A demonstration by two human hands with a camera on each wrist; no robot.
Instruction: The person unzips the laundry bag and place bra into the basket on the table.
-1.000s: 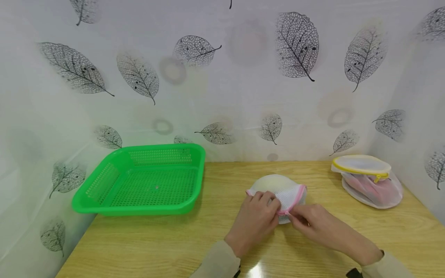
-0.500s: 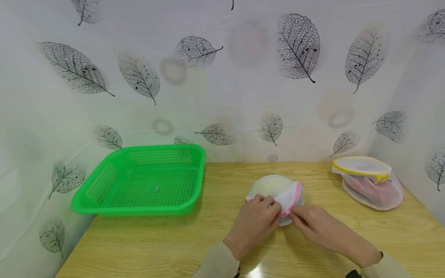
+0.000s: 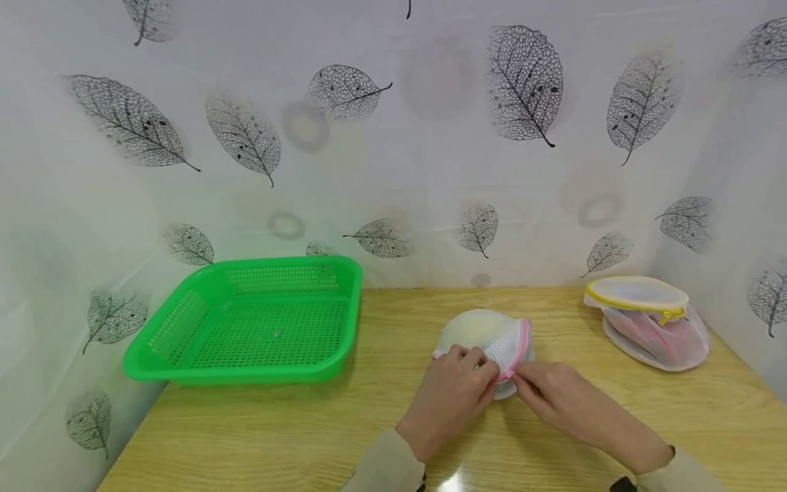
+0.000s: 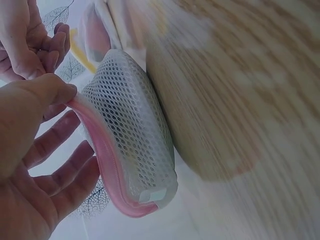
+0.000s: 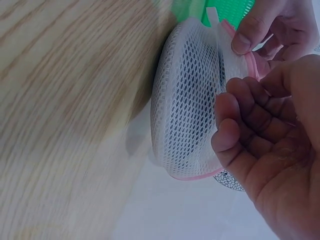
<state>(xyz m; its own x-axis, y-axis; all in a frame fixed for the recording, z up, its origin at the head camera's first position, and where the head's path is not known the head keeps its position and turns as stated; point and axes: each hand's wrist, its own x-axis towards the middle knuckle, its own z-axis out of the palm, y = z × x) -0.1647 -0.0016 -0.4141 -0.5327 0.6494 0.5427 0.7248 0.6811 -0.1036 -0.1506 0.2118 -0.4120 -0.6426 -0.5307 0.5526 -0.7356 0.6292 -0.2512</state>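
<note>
A white mesh laundry bag [image 3: 479,336] with a pink zip edge lies on the table, rounded by something pale yellow inside. My left hand [image 3: 451,389] pinches the pink edge between thumb and forefinger, as the left wrist view shows; its other fingers spread behind the bag [image 4: 125,110]. My right hand [image 3: 562,396] pinches at the near right end of the zip, close to the left fingertips. In the right wrist view the remaining fingers of the right hand [image 5: 270,130] curl beside the mesh. The small piece between its thumb and forefinger is mostly hidden.
A green perforated basket [image 3: 246,374] stands on the left of the wooden table [image 3: 277,437]. At the far right lies another mesh bag [image 3: 658,335] with a yellow zip and pinkish contents. A leaf-printed curtain [image 3: 424,171] closes off the back and sides.
The right part of the bag's pink edge has shifted slightly left and now stands more upright. Both hands stay almost where they were, still gripping the zip edge.
</note>
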